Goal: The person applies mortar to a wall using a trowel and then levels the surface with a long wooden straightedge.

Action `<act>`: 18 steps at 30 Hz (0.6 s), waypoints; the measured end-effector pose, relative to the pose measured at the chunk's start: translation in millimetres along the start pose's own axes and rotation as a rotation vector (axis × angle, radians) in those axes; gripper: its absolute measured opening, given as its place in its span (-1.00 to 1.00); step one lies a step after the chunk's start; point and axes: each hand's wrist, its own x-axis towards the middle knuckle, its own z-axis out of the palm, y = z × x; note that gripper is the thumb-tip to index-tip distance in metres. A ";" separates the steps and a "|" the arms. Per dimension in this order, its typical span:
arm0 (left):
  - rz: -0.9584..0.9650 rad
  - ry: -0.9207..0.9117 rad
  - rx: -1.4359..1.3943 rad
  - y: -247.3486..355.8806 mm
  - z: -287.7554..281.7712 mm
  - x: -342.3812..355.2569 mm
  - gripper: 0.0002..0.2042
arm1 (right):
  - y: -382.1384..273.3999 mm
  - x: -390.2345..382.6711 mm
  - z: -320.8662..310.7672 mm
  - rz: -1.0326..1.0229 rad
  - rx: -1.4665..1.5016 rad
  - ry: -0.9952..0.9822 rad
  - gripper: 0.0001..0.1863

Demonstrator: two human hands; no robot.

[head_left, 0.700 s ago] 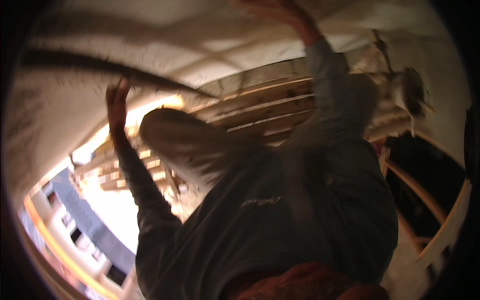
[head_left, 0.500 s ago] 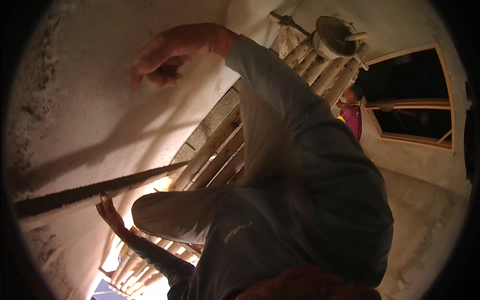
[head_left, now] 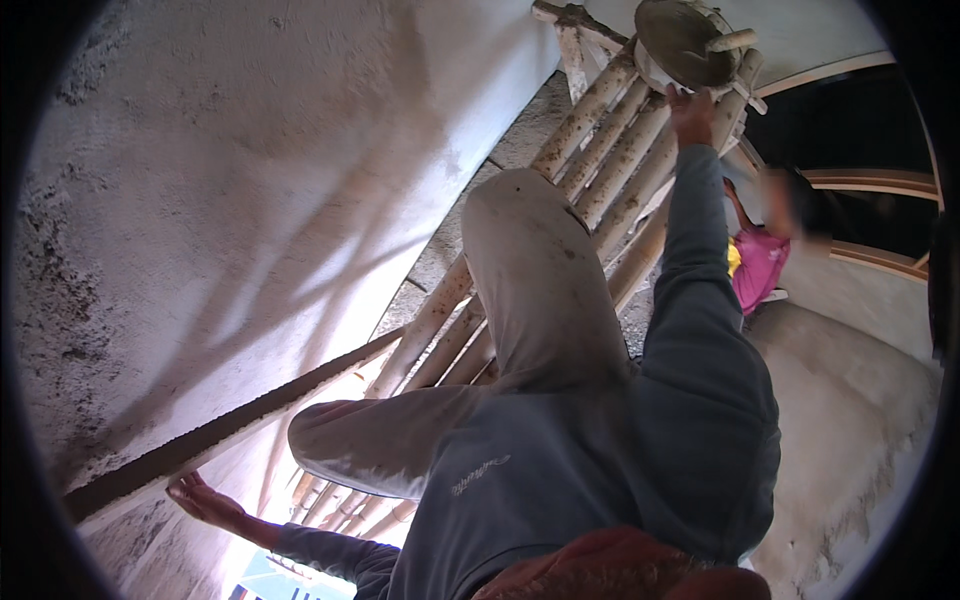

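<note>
At the lower left, my left hand point(head_left: 208, 502) holds a long, narrow board point(head_left: 240, 418) by its lower edge, the fingers partly hidden behind it. Dark, rough material coats the board's upper edge, and it slants up along the plastered wall point(head_left: 250, 190). My right arm reaches to the upper right. There my right hand point(head_left: 692, 118), fingers raised and apart, is at the near rim of a bucket point(head_left: 655, 75); whether it touches the rim I cannot tell. Grey wet mix point(head_left: 685, 45) fills the bucket, and a pale handle point(head_left: 732, 41) sticks out of it.
The bucket stands on a platform of round poles point(head_left: 610, 150), where my bent knees point(head_left: 530, 230) also are. Beyond the platform is another person in a pink top point(head_left: 762, 265), close to a wood-framed window opening point(head_left: 850, 180). Stone blocks point(head_left: 530, 130) line the wall's base.
My right hand has moved from in front of the wall to the bucket at the upper right. My left hand stays at the board. The view has shifted, and the light is brighter.
</note>
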 end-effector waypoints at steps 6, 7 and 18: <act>-0.126 0.170 0.083 -11.3 -5.2 1.1 -0.50 | -4.2 -4.7 -8.7 0.183 0.203 0.125 -0.47; -0.110 0.192 0.090 -10.7 -3.9 -0.4 -0.50 | -6.4 -8.5 -1.4 0.038 -0.120 0.047 -0.50; -0.032 0.094 0.233 -15.9 3.1 15.4 -0.25 | -54.8 -115.4 55.2 0.669 1.074 0.255 -0.62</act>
